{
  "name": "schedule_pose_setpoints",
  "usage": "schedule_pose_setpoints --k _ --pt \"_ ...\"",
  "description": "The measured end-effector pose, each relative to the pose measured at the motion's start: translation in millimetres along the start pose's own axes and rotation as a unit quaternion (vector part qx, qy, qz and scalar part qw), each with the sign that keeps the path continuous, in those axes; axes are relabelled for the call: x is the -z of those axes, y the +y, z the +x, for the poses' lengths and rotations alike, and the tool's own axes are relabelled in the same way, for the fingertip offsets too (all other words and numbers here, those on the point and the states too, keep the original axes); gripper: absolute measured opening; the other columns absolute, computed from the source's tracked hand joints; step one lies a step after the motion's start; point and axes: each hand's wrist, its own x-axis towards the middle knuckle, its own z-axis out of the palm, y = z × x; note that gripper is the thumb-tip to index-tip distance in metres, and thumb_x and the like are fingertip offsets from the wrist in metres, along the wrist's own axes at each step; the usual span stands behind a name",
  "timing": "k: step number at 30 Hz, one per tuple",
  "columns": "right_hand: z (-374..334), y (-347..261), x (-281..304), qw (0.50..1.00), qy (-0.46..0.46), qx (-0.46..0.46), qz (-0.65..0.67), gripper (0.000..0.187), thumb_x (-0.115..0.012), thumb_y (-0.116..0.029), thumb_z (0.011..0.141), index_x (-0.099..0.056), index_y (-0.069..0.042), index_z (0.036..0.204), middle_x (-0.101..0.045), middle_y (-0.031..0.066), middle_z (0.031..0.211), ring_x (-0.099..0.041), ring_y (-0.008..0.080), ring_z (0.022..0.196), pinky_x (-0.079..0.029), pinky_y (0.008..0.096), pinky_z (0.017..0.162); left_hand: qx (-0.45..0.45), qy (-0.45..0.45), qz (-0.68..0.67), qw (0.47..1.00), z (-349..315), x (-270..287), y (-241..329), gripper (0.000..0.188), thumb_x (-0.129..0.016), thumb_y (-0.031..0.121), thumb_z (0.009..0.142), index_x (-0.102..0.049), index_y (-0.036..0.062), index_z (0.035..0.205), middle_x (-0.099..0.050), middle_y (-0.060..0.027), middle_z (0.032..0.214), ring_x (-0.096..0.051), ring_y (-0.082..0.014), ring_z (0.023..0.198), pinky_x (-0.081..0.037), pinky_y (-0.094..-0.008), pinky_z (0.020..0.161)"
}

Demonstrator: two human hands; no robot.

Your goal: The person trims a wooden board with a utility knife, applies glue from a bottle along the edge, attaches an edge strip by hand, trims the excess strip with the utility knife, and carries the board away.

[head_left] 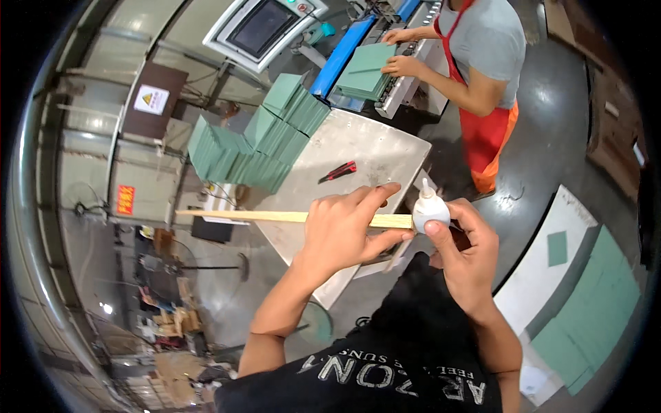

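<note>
A long, thin wooden strip (255, 216) is gripped in my left hand (336, 230) and stretches far out to the left. The thumb and fingers of that hand close around it, index finger reaching toward the strip's right end. My right hand (471, 251) pinches a small white squeeze bottle (430, 212) with a pointed nozzle, held upright. The bottle is right by the strip's end; whether they touch I cannot tell. Below and beyond my hands is a pale table (375, 141), on which lies a red and black utility knife (337, 172).
Stacks of green boards (275, 131) stand along the table's far left side. A co-worker (482, 76) handles green boards (368, 69) at a machine. A control screen (263, 27) stands at the back. More green sheets (589, 313) lie at the right.
</note>
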Motion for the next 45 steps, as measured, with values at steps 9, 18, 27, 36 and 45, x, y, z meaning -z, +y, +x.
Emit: schedule_pose_setpoints --k 9,18,27,36,45 --pt "-1.7 16.9 -4.7 0.985 0.062 0.131 -0.090 0.019 -0.072 -0.011 0.097 -0.067 0.004 0.106 -0.061 0.0042 0.094 -0.057 0.0096 0.080 -0.045 0.0229 0.068 -0.010 -0.019 0.014 1.000 -0.6 -5.8 -4.3 0.058 -0.073 0.068 0.077 -0.070 0.0121 0.092 -0.064 -0.0052 0.068 -0.066 -0.0282 0.057 -0.049 -0.0396 0.052" --pt "-12.1 21.0 -4.5 0.985 0.065 0.142 -0.079 0.016 -0.067 -0.005 0.099 -0.064 0.005 0.110 -0.066 0.0107 0.103 -0.065 0.0180 0.097 -0.050 0.0290 0.086 0.032 0.056 0.004 0.998 -5.3 -9.6 5.1 0.063 -0.077 0.071 0.071 -0.068 0.0081 0.076 -0.059 -0.0061 0.060 -0.064 -0.0268 0.051 -0.048 -0.0378 0.049" --pt "-12.4 13.7 -6.6 0.986 0.055 0.137 -0.071 0.018 -0.065 -0.006 0.100 -0.063 0.006 0.113 -0.065 0.0112 0.105 -0.067 0.0194 0.097 -0.052 0.0304 0.087 0.011 0.085 -0.013 0.996 -8.2 -13.8 4.6 0.062 -0.078 0.070 0.070 -0.069 0.0086 0.073 -0.060 -0.0048 0.061 -0.065 -0.0249 0.052 -0.049 -0.0355 0.052" --pt "-16.8 14.1 -9.9 0.983 0.090 0.124 -0.098 0.017 -0.064 -0.008 0.102 -0.061 0.007 0.110 -0.065 0.0113 0.104 -0.069 0.0205 0.098 -0.053 0.0311 0.087 0.014 0.114 -0.021 0.993 -8.0 -15.7 6.9 0.058 -0.080 0.067 0.070 -0.065 0.0110 0.068 -0.060 -0.0035 0.061 -0.064 -0.0225 0.052 -0.049 -0.0330 0.053" --pt "-16.9 9.1 -9.4 0.978 0.072 0.145 -0.130 0.017 -0.066 -0.009 0.100 -0.062 0.005 0.109 -0.067 0.0130 0.105 -0.069 0.0217 0.097 -0.054 0.0319 0.087 -0.002 0.108 -0.010 0.994 -5.1 -21.0 0.6 0.059 -0.079 0.068 0.068 -0.060 0.0117 0.066 -0.057 -0.0022 0.061 -0.065 -0.0225 0.054 -0.049 -0.0329 0.053"
